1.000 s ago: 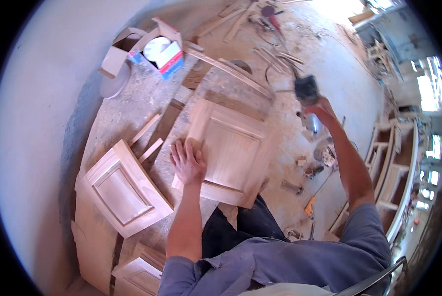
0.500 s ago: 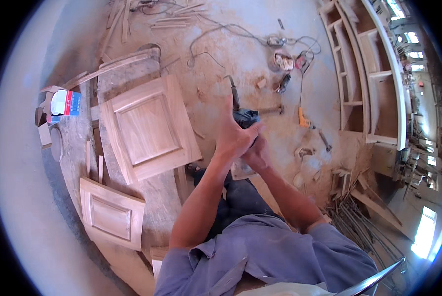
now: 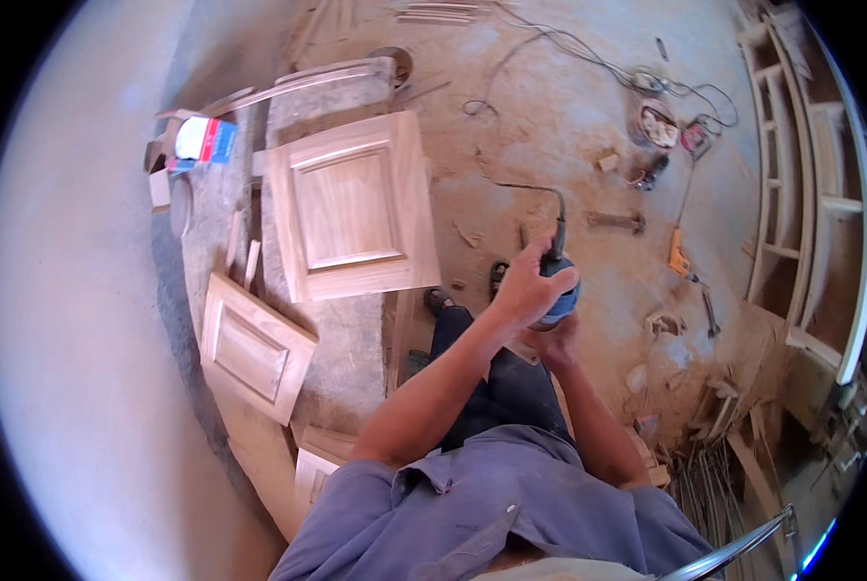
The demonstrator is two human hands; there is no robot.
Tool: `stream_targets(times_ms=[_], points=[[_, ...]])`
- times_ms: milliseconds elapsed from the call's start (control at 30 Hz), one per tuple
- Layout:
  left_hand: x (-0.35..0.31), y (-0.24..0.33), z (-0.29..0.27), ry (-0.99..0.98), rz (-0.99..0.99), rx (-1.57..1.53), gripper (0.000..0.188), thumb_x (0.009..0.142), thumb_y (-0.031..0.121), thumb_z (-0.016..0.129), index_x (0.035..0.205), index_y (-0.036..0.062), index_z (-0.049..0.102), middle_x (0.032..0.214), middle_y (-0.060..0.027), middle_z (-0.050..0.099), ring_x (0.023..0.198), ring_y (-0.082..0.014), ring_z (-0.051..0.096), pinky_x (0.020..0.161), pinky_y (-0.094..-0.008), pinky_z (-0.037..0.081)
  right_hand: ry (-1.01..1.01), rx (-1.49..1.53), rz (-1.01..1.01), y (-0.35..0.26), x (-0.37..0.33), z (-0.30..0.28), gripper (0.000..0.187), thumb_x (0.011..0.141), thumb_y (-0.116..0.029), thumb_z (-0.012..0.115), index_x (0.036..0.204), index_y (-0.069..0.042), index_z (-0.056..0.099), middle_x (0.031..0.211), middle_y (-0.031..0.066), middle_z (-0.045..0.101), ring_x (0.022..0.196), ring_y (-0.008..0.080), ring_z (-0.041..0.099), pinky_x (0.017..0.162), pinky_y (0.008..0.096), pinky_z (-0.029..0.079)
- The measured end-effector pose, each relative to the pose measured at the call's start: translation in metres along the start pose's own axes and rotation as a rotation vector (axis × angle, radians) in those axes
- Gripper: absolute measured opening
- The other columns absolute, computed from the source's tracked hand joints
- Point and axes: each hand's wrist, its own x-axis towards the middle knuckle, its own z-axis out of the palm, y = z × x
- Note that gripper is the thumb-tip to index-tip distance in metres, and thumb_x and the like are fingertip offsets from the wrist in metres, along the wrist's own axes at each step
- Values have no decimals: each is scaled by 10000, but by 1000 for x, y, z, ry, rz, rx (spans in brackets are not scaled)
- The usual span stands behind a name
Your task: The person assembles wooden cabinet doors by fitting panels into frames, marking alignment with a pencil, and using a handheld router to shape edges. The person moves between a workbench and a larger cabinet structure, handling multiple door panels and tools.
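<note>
In front of my legs I hold a blue and black corded power tool (image 3: 556, 296), apparently a palm sander. My left hand (image 3: 528, 290) is closed round its upper body, the thumb lying across it. Closed against the lower side is my right hand (image 3: 557, 341), its fingers partly hidden behind the tool. A dark cord (image 3: 561, 208) leaves the far end and trails onto the floor. To my left, a large framed wooden cabinet door (image 3: 348, 208) lies on a worn bench (image 3: 332, 349). A smaller panelled door (image 3: 257, 349) lies nearer me.
On the bench's far left stands an open cardboard box (image 3: 159, 174) with a white, red and blue carton (image 3: 206, 141). The floor holds a hammer (image 3: 616, 222), an orange drill (image 3: 679, 254), a tub (image 3: 658, 126) and tangled cables. A wooden shelf frame (image 3: 777, 194) is at right.
My view has swung left, so the bench and doors appear farther right. My hands have turned the tool, showing more of its blue body. Both hands keep hold of it.
</note>
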Motion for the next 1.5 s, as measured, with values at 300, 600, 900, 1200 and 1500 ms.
stream_targets(times_ms=[300, 600, 900, 1200, 1500], points=[[2, 18, -27, -49, 0, 119, 501, 827, 117, 688, 1284, -6, 524, 1057, -71, 600, 1010, -178, 565, 955, -330, 460, -29, -273, -114, -14, 20, 10, 725, 655, -102, 834, 1300, -39, 510, 1162, 97, 656, 1037, 214, 660, 901, 358, 533], [8, 16, -69, -186, -31, -21, 667, 832, 110, 741, 1422, 22, 442, 1246, -96, 566, 1161, -163, 532, 1035, -336, 429, -59, -499, -323, -6, 55, 20, 617, 678, -109, 797, 1233, -57, 531, 1100, 178, 662, 1009, 350, 677, 847, 428, 541], [-7, 7, -75, -10, 41, -478, 808, 819, 32, 661, 1548, 13, 314, 1387, -129, 520, 1254, -206, 523, 1100, -356, 409, -30, -456, -429, -33, 64, 37, 537, 672, -92, 786, 1159, -73, 559, 1053, 158, 677, 985, 375, 679, 826, 431, 541], [-11, -11, -83, 146, 33, -24, 652, 813, -13, 581, 1450, -23, 440, 1282, -125, 594, 1108, -172, 598, 986, -312, 464, -2, -359, -395, 15, 57, 54, 566, 651, -82, 779, 1171, -77, 555, 1005, 145, 687, 962, 342, 692, 821, 407, 544], [8, -121, -308, 815, 160, 1320, 643, 999, 487, 472, 1528, 129, 396, 1643, -162, 227, 1511, -411, 169, 1219, -569, 128, 95, -113, -505, -4, 63, 86, 454, 676, -77, 830, 1088, 0, 652, 1011, 62, 691, 900, 161, 645, 801, 340, 527]])
